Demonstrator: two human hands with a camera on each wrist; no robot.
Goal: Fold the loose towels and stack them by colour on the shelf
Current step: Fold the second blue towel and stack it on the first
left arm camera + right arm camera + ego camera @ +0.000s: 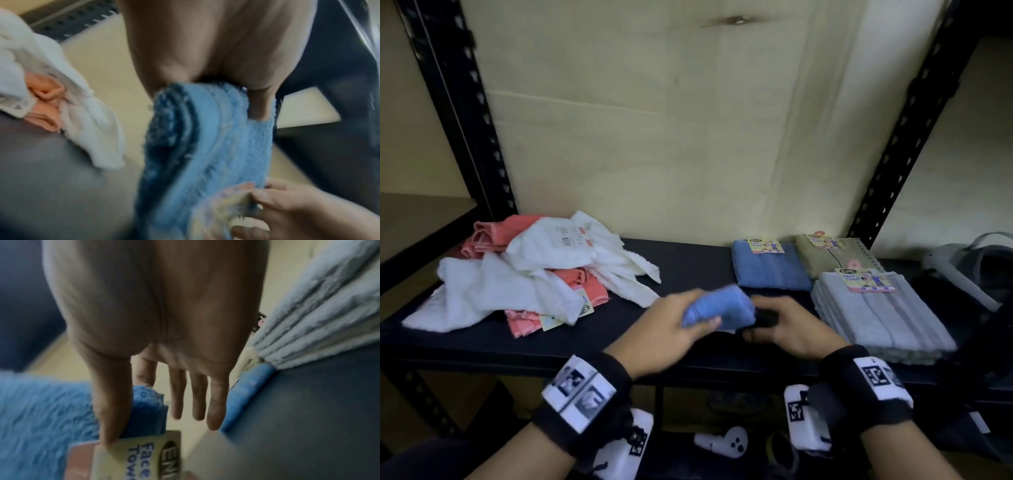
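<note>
Black shelf [688, 260]: loose towel heap [530, 274], three folded stacks [873, 308].

Dim light; black metal rack uprights [457, 102] frame a pale plywood back panel [671, 120].

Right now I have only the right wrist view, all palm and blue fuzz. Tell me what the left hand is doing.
Observer: The left hand grips the blue towel as a thick bundle above the front of the shelf.
Operator: Give me the spot where blue goes.
Observer: One folded blue towel lies just behind that bundle, to the left of the beige one.
Operator: Report what remains unfolded.
Observer: A loose heap of white and pink towels sits on the shelf's left side.
</note>
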